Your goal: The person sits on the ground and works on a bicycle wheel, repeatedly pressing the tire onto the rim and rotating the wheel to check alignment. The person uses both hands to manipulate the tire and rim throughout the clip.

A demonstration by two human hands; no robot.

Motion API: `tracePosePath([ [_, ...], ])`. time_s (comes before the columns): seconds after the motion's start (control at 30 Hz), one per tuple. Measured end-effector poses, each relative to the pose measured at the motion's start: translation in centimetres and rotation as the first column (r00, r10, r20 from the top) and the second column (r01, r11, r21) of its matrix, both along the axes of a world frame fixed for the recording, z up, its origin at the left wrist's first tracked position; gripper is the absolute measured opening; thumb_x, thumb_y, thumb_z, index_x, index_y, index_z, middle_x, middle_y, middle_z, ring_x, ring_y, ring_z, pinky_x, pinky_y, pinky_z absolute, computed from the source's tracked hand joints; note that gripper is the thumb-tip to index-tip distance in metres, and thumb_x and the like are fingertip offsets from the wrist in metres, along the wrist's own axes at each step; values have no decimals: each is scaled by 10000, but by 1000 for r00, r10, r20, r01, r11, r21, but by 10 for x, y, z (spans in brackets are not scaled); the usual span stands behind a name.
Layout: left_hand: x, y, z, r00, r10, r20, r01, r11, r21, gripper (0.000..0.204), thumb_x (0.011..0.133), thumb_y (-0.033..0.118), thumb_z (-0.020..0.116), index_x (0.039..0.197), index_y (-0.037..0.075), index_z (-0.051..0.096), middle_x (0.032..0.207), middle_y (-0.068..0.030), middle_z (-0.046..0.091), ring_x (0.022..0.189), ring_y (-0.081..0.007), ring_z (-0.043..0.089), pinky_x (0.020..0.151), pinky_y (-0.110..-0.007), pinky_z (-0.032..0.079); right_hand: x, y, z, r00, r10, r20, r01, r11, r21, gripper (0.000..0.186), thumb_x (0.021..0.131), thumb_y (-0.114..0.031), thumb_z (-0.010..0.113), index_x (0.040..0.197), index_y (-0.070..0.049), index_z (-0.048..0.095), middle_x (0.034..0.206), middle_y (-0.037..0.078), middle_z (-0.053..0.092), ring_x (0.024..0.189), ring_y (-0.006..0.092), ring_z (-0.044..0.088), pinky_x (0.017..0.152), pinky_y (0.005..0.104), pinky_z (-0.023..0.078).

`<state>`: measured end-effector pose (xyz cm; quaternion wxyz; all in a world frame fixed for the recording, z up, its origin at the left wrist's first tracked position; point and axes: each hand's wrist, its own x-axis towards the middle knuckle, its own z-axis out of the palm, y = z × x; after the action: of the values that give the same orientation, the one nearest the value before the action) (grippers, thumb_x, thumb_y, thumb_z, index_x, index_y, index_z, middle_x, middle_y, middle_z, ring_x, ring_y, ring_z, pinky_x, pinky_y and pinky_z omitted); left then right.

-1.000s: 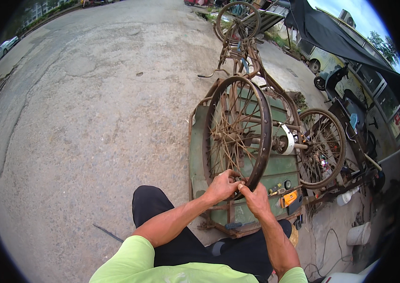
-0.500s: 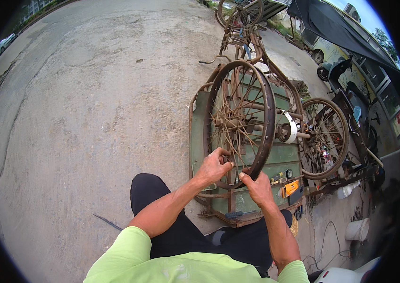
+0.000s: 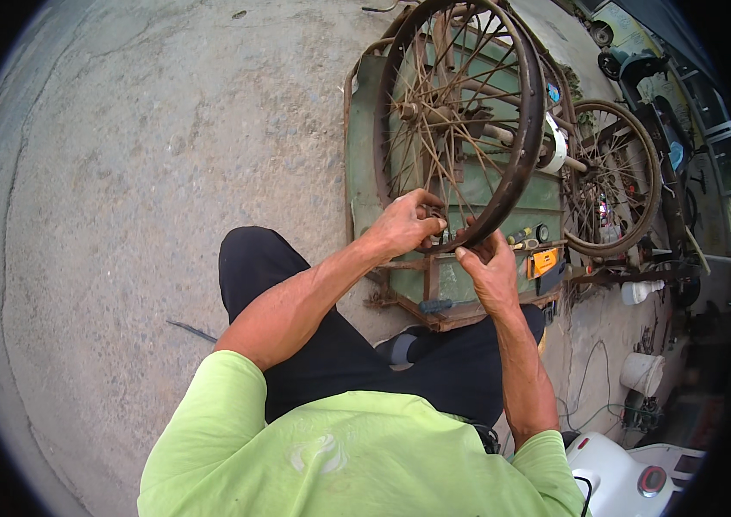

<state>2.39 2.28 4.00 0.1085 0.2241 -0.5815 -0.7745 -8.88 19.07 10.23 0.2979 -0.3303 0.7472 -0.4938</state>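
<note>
A rusty spoked wheel (image 3: 526, 155) with a dark rim stands tilted over a dented green cart bed (image 3: 365, 138). Among the spokes at the wheel's lower part, my left hand (image 3: 409, 222) is closed in a pinch on something small I cannot make out. My right hand (image 3: 488, 263) grips the lower right of the rim, thumb in front and fingers curled behind it. On the bed beside it lie a small screwdriver (image 3: 518, 235), a dark round roll (image 3: 541, 233) and an orange flat item (image 3: 545, 260); a blue-handled tool (image 3: 436, 307) lies on its near edge.
A second spoked wheel (image 3: 641, 207) is at the right, with scooters (image 3: 641, 65) behind. A white cup-like container (image 3: 641, 290), a white bucket (image 3: 641, 372), loose cables (image 3: 602, 353) and a white scooter body (image 3: 624, 465) are lower right. Concrete pavement (image 3: 150, 172) stretches left.
The view has tilted downward. My left hand went from beside my right hand up among the spokes, then slightly back toward the lower rim. My right hand stayed on the rim.
</note>
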Motion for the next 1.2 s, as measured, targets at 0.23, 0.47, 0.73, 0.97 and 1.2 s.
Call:
tracePosePath([
  [0.23, 3, 4, -1, 999, -33, -15, 34, 999, 23, 449, 968, 139, 691, 1359, -26, 544, 916, -47, 672, 717, -138, 656, 633, -301, 507, 0, -1, -16, 996, 4, -93, 3, 997, 72, 341, 892, -56, 702, 1212, 19, 612, 1102, 103, 698, 1094, 211, 696, 1008, 358, 527],
  [0.47, -1, -3, -18, 996, -57, -71, 63, 993, 97, 420, 1006, 174, 630, 1359, -39, 549, 931, -80, 677, 721, -151, 677, 630, -305, 528, -5, 4, -37, 996, -7, -92, 11, 999, 46, 317, 915, -61, 706, 1212, 25, 638, 1099, 65, 688, 1035, 147, 661, 930, 298, 521],
  [0.73, -1, -12, -14, 994, -102, -49, 101, 995, -26, 368, 984, 145, 561, 1290, -57, 597, 924, -103, 687, 675, -152, 689, 616, -311, 537, -2, 2, -39, 991, -66, -118, 72, 996, 51, 249, 914, -73, 709, 1143, 19, 684, 1007, 36, 700, 935, 114, 641, 859, 269, 510],
  [0.97, -10, -23, -27, 979, -176, -105, 186, 978, 89, 377, 968, 133, 559, 1300, -42, 597, 917, -87, 686, 651, -145, 676, 595, -289, 519, -5, 2, -40, 988, -61, -139, 70, 996, 56, 233, 919, -85, 724, 1129, 12, 703, 984, 19, 705, 899, 96, 629, 828, 259, 503],
  [1.2, -10, -20, -28, 978, -181, -102, 188, 980, 60, 398, 975, 139, 557, 1326, -47, 583, 916, -71, 670, 666, -140, 669, 629, -294, 541, -4, 2, -36, 988, -66, -138, 74, 996, 58, 216, 927, -97, 719, 1120, -2, 710, 957, 17, 702, 876, 93, 619, 816, 262, 499],
])
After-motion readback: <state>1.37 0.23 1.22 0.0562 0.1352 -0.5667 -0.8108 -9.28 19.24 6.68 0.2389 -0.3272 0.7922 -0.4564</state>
